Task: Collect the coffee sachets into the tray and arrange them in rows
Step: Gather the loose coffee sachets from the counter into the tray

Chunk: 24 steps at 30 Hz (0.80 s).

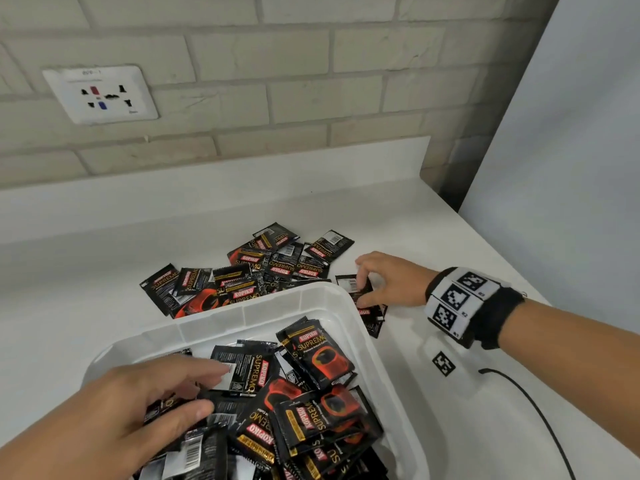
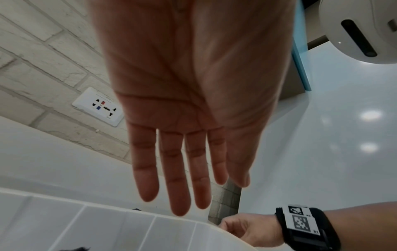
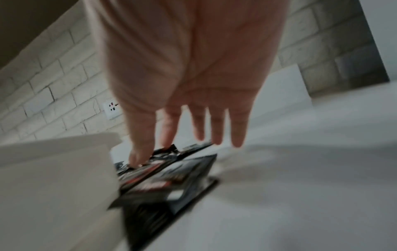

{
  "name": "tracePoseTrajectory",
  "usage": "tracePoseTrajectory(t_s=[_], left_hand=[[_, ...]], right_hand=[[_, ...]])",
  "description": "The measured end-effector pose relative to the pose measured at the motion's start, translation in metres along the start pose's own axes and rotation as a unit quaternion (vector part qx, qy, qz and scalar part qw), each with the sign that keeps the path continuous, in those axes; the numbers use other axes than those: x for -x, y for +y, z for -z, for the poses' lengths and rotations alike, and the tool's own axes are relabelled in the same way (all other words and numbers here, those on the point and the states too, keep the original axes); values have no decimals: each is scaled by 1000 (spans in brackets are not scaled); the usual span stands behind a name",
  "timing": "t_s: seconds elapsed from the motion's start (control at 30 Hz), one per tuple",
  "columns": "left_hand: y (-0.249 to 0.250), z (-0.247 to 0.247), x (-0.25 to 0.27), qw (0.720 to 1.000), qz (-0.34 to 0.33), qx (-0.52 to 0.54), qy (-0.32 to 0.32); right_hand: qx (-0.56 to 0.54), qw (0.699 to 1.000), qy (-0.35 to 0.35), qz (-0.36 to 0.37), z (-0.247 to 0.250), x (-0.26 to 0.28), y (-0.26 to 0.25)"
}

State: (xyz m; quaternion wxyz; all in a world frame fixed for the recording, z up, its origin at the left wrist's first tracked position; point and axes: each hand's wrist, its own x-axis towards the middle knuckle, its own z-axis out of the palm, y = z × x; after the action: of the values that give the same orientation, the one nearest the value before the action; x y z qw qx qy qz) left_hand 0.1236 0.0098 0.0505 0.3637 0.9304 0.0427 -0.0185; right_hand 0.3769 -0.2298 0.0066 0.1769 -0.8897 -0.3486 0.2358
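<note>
**A:** What did the head view show?

**B:** A white tray (image 1: 372, 336) sat on the white surface (image 1: 104, 278), with a messy heap of coffee sachets (image 1: 311, 386) inside, not in rows at all. A second pile of loose sachets (image 1: 249, 271) lay on the surface just behind the tray's far rim. The left hand (image 1: 114, 410) hovered over the heap in the tray, fingers (image 1: 204, 370) relaxed and spread, gripping nothing. The right hand (image 1: 388, 282) was at the tray's far right corner, thumb and forefinger pinching one sachet (image 1: 360, 287) from a few lying there. It wore a black wristband with square markers (image 1: 464, 299).

**A:** Left wrist cam?

**B:** Mostly palm. The left hand (image 2: 193, 101) was flat, fingers (image 2: 178, 178) straight and empty, over the tray's rim (image 2: 128, 220). The right hand (image 2: 247, 227) showed low in the frame, past the rim.

**A:** And the right wrist?

**B:** Blurry, tbh. The right hand (image 3: 187, 76) reached down beside the tray's wall (image 3: 53, 169), thumb on the dark sachets (image 3: 167, 178) there, other fingers (image 3: 217, 129) stretched out. A wall socket (image 3: 111, 108) was on the brick wall behind.
</note>
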Motion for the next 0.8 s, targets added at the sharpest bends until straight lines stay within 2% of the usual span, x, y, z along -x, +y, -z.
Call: tracePoseTrajectory(t_s=[0.1,0.17,0.27,0.4,0.5,0.67,0.8], left_hand=[[7,3,-7,1000,-4,-20,3],[14,4,-10,999,-5,-43,-4],[21,6,-13,998,-14,-57,-7],[20,8,-13,998,-7,-60,-9],[18,8,-11,999,-4,-45,-13],[16,8,-13,999,-1,-42,-13],[22,9,-17,1000,-17,-12,-4]], right_hand=[[16,998,13,-58,-14,-2,-3],[63,995,11,-72,-22,-4,-8],[112,992,-32,-50,-22,-7,-11],[64,994,-93,1,-10,-4,-9],[19,996,-79,-26,-9,7,-8],[105,994,-11,-41,-32,11,-15],[34,994,-40,-93,-34,12,-16]])
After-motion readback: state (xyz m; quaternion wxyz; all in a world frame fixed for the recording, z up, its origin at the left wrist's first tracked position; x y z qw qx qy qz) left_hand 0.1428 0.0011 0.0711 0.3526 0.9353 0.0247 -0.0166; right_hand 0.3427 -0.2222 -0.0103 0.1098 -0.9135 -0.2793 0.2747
